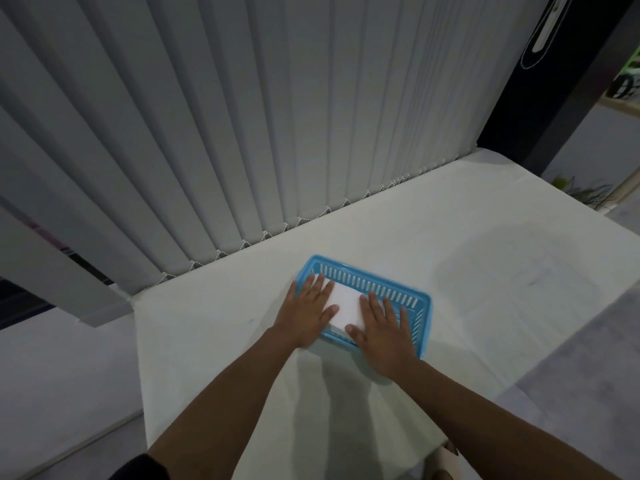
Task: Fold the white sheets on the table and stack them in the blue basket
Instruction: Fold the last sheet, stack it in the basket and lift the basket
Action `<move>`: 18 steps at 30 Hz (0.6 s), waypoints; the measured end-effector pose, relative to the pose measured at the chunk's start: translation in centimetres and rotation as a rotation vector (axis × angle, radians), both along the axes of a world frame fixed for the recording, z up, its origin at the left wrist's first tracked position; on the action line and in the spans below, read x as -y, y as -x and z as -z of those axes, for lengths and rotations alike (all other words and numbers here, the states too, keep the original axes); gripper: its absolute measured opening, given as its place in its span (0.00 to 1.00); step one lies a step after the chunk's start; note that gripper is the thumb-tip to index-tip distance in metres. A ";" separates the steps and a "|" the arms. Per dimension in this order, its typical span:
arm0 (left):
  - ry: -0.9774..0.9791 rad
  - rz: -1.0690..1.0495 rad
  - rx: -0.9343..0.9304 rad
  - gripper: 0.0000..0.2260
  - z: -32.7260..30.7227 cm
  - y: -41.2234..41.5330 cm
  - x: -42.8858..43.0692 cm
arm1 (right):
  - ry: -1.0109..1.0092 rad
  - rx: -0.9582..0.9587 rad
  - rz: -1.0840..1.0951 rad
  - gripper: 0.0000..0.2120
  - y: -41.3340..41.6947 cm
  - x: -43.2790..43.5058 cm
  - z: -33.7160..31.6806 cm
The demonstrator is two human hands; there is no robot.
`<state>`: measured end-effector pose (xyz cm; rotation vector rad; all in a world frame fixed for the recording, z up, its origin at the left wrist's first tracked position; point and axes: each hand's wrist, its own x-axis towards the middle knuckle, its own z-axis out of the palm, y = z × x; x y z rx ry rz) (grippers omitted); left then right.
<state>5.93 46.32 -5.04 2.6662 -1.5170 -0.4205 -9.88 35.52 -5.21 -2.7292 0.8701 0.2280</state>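
Observation:
A blue slotted basket [388,284] sits on the white table [485,271], a little beyond the middle. Folded white sheets [346,304] lie stacked inside it. My left hand [306,311] rests flat on the left end of the stack, fingers spread and reaching over the basket's left rim. My right hand [382,332] lies flat on the right end, fingers spread, its palm covering the basket's near rim. Neither hand grips anything. Only the strip of sheet between the hands shows.
Grey vertical blinds [242,133] hang along the table's far edge. A dark panel [561,81] stands at the far right corner. Grey floor lies to the left and right of the table. The tabletop around the basket shows no loose sheets.

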 end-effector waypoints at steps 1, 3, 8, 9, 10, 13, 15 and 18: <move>-0.019 0.000 -0.014 0.28 0.4 0.1 0.0 | -0.008 -0.027 -0.006 0.34 0.1 0.0 0.5; -0.038 0.004 -0.021 0.30 1.1 0.0 -0.2 | -0.005 -0.046 -0.014 0.35 0.3 0.3 1.2; -0.040 0.018 0.010 0.35 1.8 -0.1 -0.5 | 0.015 -0.046 -0.032 0.37 0.8 0.8 1.9; -0.037 0.014 0.010 0.36 1.8 0.0 -0.5 | 0.013 -0.045 -0.032 0.37 0.8 0.8 1.8; -0.030 0.005 0.002 0.36 1.8 0.0 -0.5 | 0.014 -0.046 -0.030 0.37 0.8 0.9 1.5; 0.043 -0.083 -0.044 0.34 1.4 -0.2 -0.8 | 0.042 0.014 0.045 0.36 1.4 1.1 0.3; 0.140 -0.200 -0.079 0.32 1.0 -0.8 -1.1 | 0.068 0.132 0.156 0.35 2.4 1.4 -0.7; 0.270 -0.466 -0.185 0.31 0.5 -2.2 -1.0 | -0.043 0.281 0.444 0.37 4.0 2.1 -1.6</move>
